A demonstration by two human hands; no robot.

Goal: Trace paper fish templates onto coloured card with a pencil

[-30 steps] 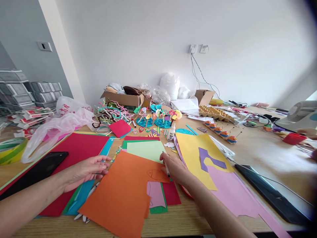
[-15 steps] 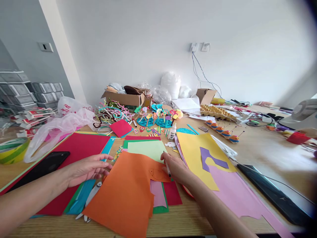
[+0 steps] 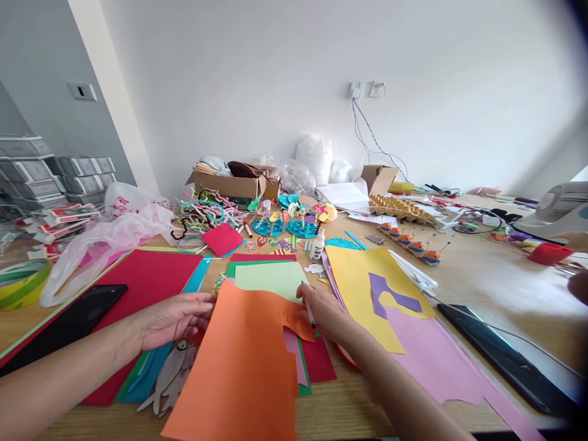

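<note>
A large sheet of orange paper (image 3: 248,361) is tilted and bowed in front of me, with a cut-out edge at its right. On its narrow right part are small drawn lines, partly hidden by the bend. My left hand (image 3: 177,318) is at the sheet's left edge, fingers loosely stretched and fingertips meeting the edge; a firm grip does not show. In my right hand (image 3: 324,309) is a dark-tipped white pen (image 3: 310,315), pointing down by the orange strip. Scissors with pale handles (image 3: 172,376) lie under the sheet's left side.
Red sheets (image 3: 151,269) with a black phone (image 3: 68,324) on them lie left. Yellow paper (image 3: 353,275), a purple scrap (image 3: 381,297) and pink paper (image 3: 441,361) lie right. A glue bottle (image 3: 317,246), pipe cleaners (image 3: 211,208) and blue crafts (image 3: 301,226) stand behind.
The orange sheet has tipped up and shifted right, bending its drawn part and uncovering more of the scissors. My left hand has moved right to the sheet's edge. The right hand still holds the pen.
</note>
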